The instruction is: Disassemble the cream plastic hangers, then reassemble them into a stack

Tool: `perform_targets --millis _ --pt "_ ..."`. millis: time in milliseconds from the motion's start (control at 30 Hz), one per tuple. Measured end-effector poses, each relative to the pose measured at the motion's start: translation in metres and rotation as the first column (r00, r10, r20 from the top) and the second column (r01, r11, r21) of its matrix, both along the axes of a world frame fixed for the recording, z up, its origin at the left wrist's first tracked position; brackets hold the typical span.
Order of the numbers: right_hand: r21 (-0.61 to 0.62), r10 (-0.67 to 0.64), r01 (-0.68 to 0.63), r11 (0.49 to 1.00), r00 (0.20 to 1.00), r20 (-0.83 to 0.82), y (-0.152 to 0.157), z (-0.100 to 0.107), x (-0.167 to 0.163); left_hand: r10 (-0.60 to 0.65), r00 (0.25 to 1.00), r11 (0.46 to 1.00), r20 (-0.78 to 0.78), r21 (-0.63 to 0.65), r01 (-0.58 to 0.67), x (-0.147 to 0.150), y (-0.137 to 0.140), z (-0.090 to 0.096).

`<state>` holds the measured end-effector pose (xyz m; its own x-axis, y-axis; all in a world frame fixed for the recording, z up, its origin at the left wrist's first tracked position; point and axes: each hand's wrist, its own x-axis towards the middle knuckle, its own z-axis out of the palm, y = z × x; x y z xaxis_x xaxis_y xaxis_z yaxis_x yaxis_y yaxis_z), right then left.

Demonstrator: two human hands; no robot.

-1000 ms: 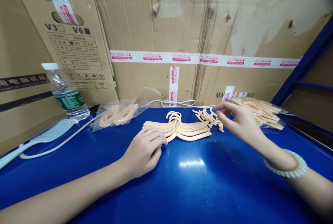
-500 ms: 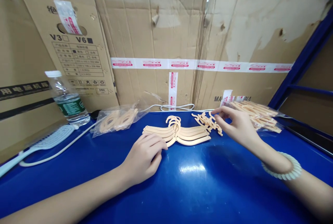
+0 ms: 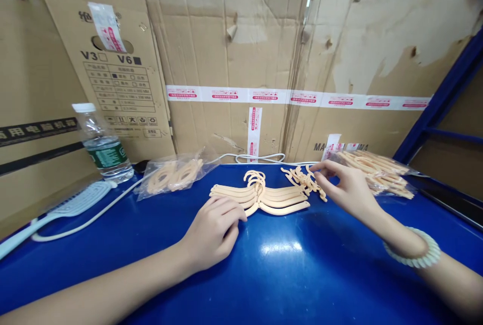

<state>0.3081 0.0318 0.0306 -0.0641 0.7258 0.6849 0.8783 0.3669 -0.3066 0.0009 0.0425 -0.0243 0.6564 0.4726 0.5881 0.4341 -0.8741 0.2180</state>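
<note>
Several peach-coloured folding clothes hangers (image 3: 284,199) lie overlapped on the blue table, arms spread and hooks toward the back. My left hand (image 3: 217,227) rests with curled fingers over the left arm of the front hanger; the hand's back hides part of that arm. To the right of the stack is a loose pile of small peach hooks (image 3: 300,178). Over the pile's right edge, my right hand (image 3: 345,186) has thumb and forefinger brought together at a hook. How firmly it is gripped is hard to make out.
Clear bags of peach parts lie on both sides, a left bag (image 3: 175,176) and a right bag (image 3: 388,176). A water bottle (image 3: 107,151), a light-blue hairbrush (image 3: 81,198) and a white cable (image 3: 94,219) occupy the left. Cardboard (image 3: 226,58) walls off the back.
The whole view has shifted slightly, so everything sits a little further right and lower. Both hands keep nearly the same pose beside the hangers and hooks.
</note>
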Motion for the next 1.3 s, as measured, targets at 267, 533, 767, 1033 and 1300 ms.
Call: perform_targets --millis 267,533,767,1033,1300 --pt "-0.039 0.088 -0.088 0.995 0.996 0.005 -0.003 -0.003 -0.006 0.056 0.998 0.998 0.027 -0.028 -0.055 0.000 0.000 0.002" --pt "-0.263 0.368 -0.319 0.911 0.915 0.164 -0.002 -0.010 -0.006 0.077 0.996 0.997 0.045 -0.018 -0.076 0.001 0.000 0.000" --pt "-0.439 0.513 -0.365 0.821 0.809 0.287 -0.003 -0.009 -0.009 0.112 0.994 0.993 -0.001 -0.023 -0.112 0.001 0.004 -0.004" --pt "-0.445 0.467 -0.304 0.843 0.823 0.324 0.002 -0.009 0.000 0.104 0.994 0.993 -0.029 -0.049 -0.106 0.002 0.004 -0.003" --pt "-0.390 0.343 -0.212 0.896 0.888 0.306 0.014 0.002 0.025 0.054 0.993 0.998 -0.106 -0.017 -0.056 0.003 0.000 0.001"
